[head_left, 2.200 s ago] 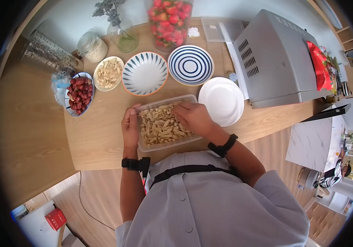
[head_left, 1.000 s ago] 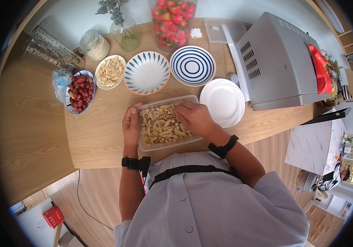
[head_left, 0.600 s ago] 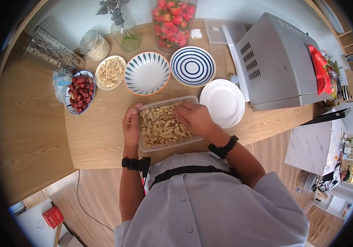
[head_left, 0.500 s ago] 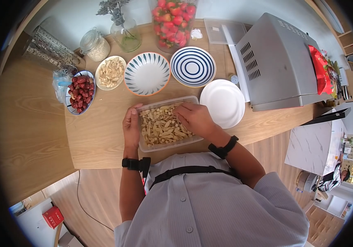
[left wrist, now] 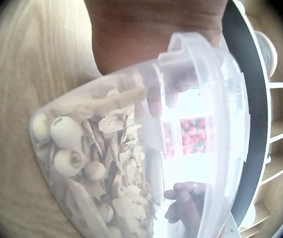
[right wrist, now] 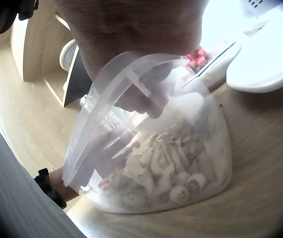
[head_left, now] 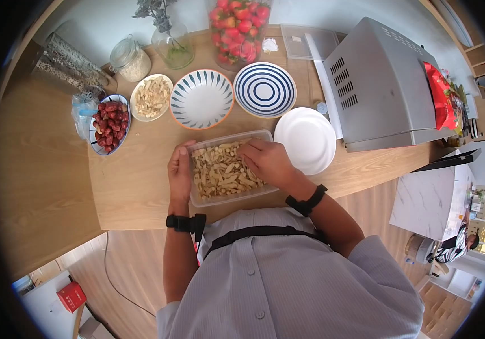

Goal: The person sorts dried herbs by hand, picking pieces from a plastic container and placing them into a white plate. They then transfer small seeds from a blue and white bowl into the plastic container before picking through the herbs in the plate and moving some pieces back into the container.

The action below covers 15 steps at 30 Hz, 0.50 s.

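Observation:
A clear plastic container [head_left: 234, 195] full of pale dried pieces [head_left: 225, 172] lies on the table before me. Slices and rounder pieces with holes show through its wall in the left wrist view. My left hand [head_left: 180, 174] holds the container's left side, thumb along the rim and fingers around the far corner. Over the right end reaches my right hand [head_left: 268, 163], its fingers bent down into the container. In the right wrist view its fingertips are bunched close over the pieces; I cannot tell whether they pinch one.
A white plate [head_left: 306, 141] stands right of the container. Behind are a ringed plate [head_left: 265, 90], a leaf-patterned plate [head_left: 202, 99], a bowl of pale slices [head_left: 152, 97] and a bowl of red dates [head_left: 109, 124]. A strawberry container [head_left: 238, 34] and a grey appliance [head_left: 384, 85] stand farther back.
Both hands and the container keep their places throughout. Only the head view has shifted slightly since the oldest frame.

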{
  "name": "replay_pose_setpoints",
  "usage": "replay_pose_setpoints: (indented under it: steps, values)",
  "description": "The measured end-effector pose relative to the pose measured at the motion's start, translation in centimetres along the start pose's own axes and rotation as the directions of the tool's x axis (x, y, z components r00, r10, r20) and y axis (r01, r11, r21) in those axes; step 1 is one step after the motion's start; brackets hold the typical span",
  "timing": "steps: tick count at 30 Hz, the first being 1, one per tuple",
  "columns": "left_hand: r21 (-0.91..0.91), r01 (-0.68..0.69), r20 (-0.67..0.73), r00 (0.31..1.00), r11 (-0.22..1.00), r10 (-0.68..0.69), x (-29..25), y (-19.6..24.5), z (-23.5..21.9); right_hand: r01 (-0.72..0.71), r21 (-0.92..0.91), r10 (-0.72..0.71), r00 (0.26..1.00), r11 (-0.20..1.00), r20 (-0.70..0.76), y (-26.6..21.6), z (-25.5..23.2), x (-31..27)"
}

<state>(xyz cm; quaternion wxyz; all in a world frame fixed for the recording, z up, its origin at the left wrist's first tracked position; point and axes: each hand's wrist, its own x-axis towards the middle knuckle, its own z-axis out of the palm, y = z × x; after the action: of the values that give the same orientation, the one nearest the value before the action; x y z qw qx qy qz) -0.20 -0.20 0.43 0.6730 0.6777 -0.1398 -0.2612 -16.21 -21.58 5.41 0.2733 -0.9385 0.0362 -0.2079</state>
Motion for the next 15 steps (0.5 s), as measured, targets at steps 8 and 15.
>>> replay_pose_setpoints:
  steps: [8, 15]
  values:
    - [-0.033, -0.006, 0.001, 1.000, 0.999, 0.006, 0.2, -0.4, -0.1, 0.100, -0.099, -0.078, 0.975, 0.990, 0.208, -1.0, 0.8, 2.0]
    - [-0.033, -0.013, 0.002, 1.000, 0.999, 0.013, 0.2, 0.1, 0.1, 0.151, -0.206, -0.019, 0.847, 0.967, 0.532, -2.2, 5.0, 4.9]
